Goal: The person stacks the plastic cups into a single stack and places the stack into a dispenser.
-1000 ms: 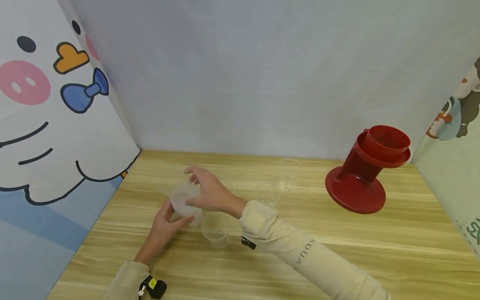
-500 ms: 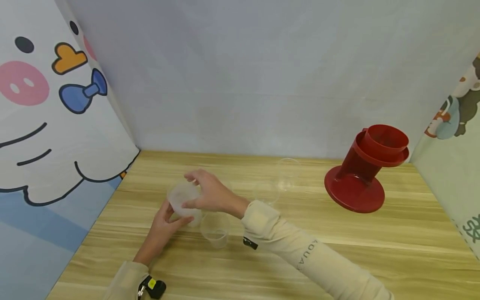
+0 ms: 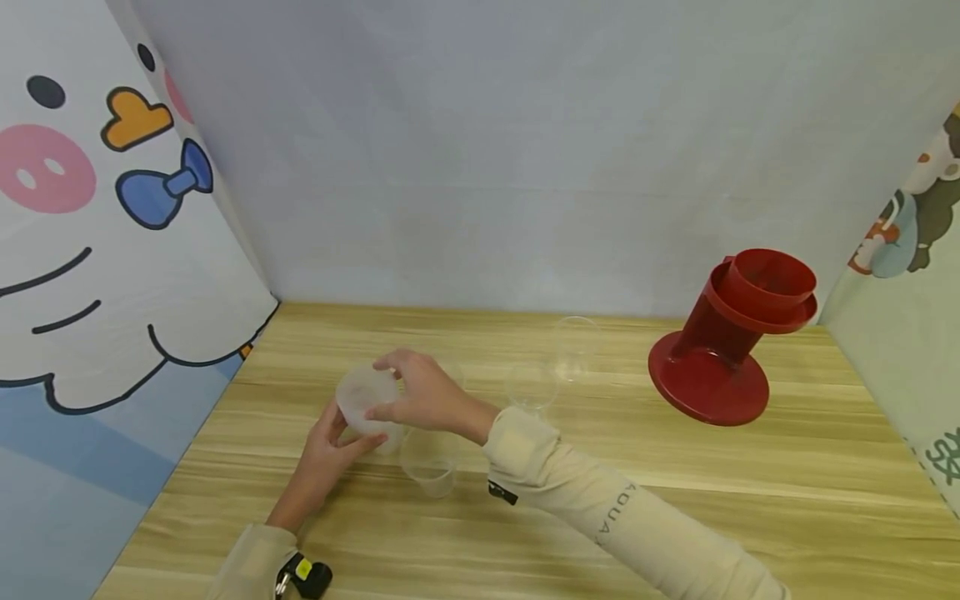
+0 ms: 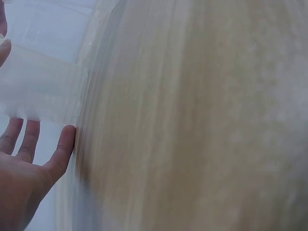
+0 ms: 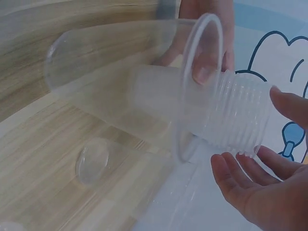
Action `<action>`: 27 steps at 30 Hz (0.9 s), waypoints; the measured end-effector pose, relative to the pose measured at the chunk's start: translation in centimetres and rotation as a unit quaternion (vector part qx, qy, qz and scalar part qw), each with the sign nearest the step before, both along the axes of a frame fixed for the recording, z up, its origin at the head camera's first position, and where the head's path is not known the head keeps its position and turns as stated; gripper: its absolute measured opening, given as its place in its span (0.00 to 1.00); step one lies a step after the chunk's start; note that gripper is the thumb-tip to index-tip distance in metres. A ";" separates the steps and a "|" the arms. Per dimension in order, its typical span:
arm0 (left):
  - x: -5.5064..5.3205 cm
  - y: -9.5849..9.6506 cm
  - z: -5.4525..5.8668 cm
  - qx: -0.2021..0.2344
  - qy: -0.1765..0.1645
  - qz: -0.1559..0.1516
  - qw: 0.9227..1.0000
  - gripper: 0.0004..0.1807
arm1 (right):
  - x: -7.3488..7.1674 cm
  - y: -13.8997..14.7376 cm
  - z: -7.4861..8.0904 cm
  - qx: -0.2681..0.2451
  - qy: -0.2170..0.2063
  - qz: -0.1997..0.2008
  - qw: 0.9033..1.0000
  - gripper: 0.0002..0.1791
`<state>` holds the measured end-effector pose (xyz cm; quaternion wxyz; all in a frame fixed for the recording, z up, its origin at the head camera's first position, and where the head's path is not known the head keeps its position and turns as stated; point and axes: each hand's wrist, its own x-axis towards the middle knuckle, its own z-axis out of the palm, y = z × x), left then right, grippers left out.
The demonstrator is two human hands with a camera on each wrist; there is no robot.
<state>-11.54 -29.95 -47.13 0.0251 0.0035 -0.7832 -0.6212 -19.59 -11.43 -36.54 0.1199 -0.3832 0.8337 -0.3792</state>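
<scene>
A stack of nested clear plastic cups (image 3: 365, 398) stands at the left of the table, its several rims packed close together in the right wrist view. My left hand (image 3: 327, 454) grips the stack low on its near left side, thumb and fingers around it. From the right, my right hand (image 3: 427, 396) holds the rim end of the stack between thumb and fingers (image 5: 231, 178). A single clear cup (image 3: 437, 475) stands upright just right of the stack, close in front of the right wrist camera.
Further right and back are two more clear cups, one nearer (image 3: 532, 387) and one behind it (image 3: 576, 354). Another lies partly hidden behind the right hand. A red cup-shaped stand with a round base (image 3: 712, 379) is at the back right. Printed cloth walls enclose the wooden table (image 3: 600, 533).
Both hands stay on the cup stack. The right hand has shifted very slightly down toward the near side; the loose cups and the red stand keep their places.
</scene>
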 end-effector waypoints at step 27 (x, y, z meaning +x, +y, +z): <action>-0.1 0.2 0.1 -0.014 -0.003 0.009 1.000 0.47 | 1.5 4.3 1.7 -0.086 0.005 0.055 0.995 0.31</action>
